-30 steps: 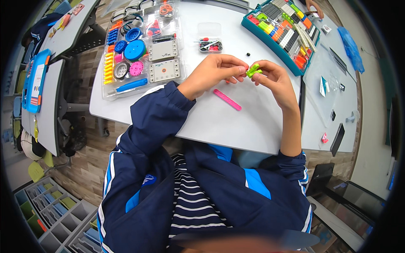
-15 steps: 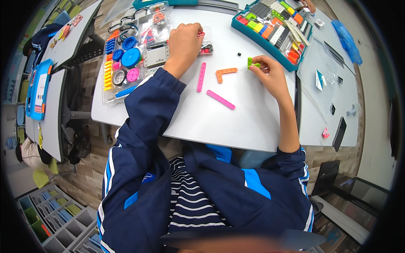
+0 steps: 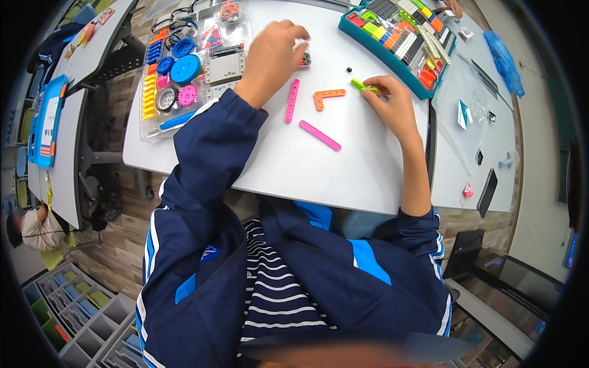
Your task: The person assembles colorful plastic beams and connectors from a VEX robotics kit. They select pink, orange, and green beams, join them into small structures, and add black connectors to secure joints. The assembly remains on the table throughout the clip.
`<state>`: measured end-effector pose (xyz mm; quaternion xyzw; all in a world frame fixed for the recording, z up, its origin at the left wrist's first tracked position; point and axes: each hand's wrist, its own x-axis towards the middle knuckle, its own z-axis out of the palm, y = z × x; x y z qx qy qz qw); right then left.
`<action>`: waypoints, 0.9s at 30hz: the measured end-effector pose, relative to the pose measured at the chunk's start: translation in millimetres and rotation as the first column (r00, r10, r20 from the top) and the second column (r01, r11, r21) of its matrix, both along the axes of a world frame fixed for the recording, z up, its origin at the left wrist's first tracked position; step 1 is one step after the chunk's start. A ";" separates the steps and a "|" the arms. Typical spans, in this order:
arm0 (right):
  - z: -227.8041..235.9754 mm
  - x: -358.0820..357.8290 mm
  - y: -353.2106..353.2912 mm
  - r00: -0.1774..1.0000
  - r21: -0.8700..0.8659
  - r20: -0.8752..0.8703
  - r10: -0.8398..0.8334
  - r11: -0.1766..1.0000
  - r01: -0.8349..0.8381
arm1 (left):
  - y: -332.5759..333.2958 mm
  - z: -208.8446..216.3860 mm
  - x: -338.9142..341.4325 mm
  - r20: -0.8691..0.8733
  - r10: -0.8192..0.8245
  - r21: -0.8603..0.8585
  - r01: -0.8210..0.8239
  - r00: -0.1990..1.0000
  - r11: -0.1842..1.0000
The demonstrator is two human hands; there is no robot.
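My left hand (image 3: 275, 60) is over a small clear box holding red and black parts (image 3: 305, 60). Its fingers are bent and a little blurred, and the hand hides most of the box. Whether anything is pinched in them I cannot tell. My right hand (image 3: 392, 101) grips a bright green connector piece (image 3: 363, 86) between thumb and fingers, just above the white table (image 3: 362, 165). Between the hands lie an orange L-shaped beam (image 3: 325, 95), an upright pink beam (image 3: 292, 101) and a slanted pink beam (image 3: 319, 135). A small black piece (image 3: 350, 69) sits beyond the green one.
On the left stands a clear organizer tray (image 3: 145, 126) with wheels, gears and a grey block (image 3: 225, 67). A teal bin (image 3: 374, 70) of sorted colored parts is at the back right. Another person's hand (image 3: 453, 7) shows behind it. A blue plastic bag (image 3: 504, 61) lies farther right.
The green connector has turned in my right hand and now points to the upper left. My left hand has shifted slightly over the small box. The whole view has tilted a little.
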<state>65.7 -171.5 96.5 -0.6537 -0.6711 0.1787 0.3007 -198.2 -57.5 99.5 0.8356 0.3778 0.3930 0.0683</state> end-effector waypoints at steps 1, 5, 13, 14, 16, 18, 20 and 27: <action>-0.6 0.8 0.8 1.000 0.005 0.005 0.002 1.000 -0.002 | -8.2 1.9 0.7 0.021 -0.104 -0.139 0.106 0.994 0.985; -3.9 1.5 3.6 1.000 0.033 0.012 -0.025 0.999 0.025 | -44.4 -0.8 6.1 -0.039 -0.317 -0.406 0.275 0.948 0.871; -8.7 -0.5 5.6 1.000 0.075 0.022 -0.019 0.997 0.018 | -54.4 -16.0 10.9 -0.095 -0.317 -0.382 0.259 0.944 0.887; -9.6 -0.7 6.4 0.999 0.074 0.031 -0.028 0.997 0.025 | -53.4 -17.2 9.7 -0.079 -0.315 -0.387 0.262 0.946 0.884; -11.9 -1.8 7.4 0.999 0.091 0.045 -0.029 0.996 0.024 | -51.1 -19.2 7.2 -0.064 -0.302 -0.413 0.250 0.951 0.875; -14.6 -4.4 7.1 0.999 0.132 0.039 -0.015 0.991 0.010 | -47.3 -20.0 6.5 -0.058 -0.285 -0.442 0.231 0.957 0.866; -14.5 -4.3 6.6 0.999 0.158 0.037 -0.014 0.987 0.008 | -43.9 -20.0 5.2 -0.018 -0.297 -0.481 0.252 0.955 0.840; -12.3 -10.9 8.0 0.999 0.198 0.028 -0.019 0.980 0.014 | -38.3 -14.2 7.1 0.127 -0.300 -0.612 0.312 0.946 0.726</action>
